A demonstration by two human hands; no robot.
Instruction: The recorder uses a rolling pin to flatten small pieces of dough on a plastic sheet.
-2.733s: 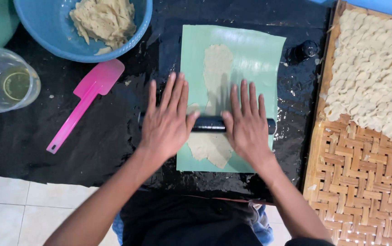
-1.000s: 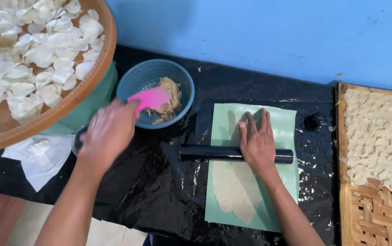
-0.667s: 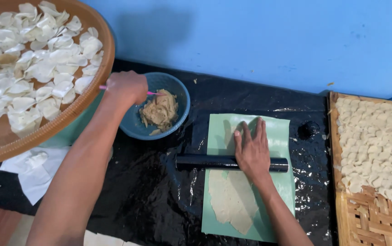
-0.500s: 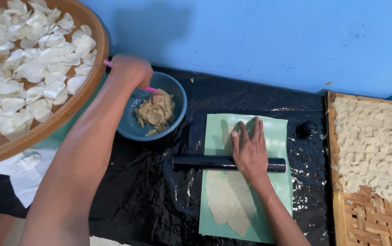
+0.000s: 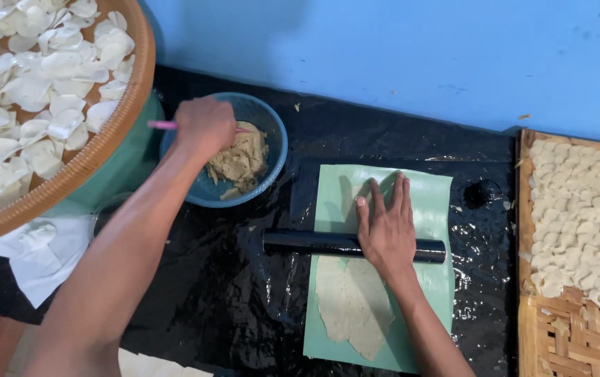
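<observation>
On the black-covered worktop, the right hand lies flat across a black roller, fingers spread open and pressing down rather than gripping, so the roller sits crosswise on a pale green sheet with a thin slab of rolled dough stretching toward the person just below it. The left hand is up at the blue bowl, fist closed around a pink spatula whose handle end pokes out to the left; the blade is hidden behind the hand, down in the lump of beige dough in the bowl. To the left a round woven tray of white chips overhangs the bowl's edge, and at the right a square bamboo tray holds rows of small pale pieces. The risks, as I judge them, come from the split attention — with only an open palm on it, the roller could slide or roll off line and crease or tear the thin slab, or drag the green sheet on the glossy plastic. The bowl is not steadied by anything, so a hard scoop could tip or skid it. The raised left elbow also passes close under the round tray's rim — a bump there might spill chips.
</observation>
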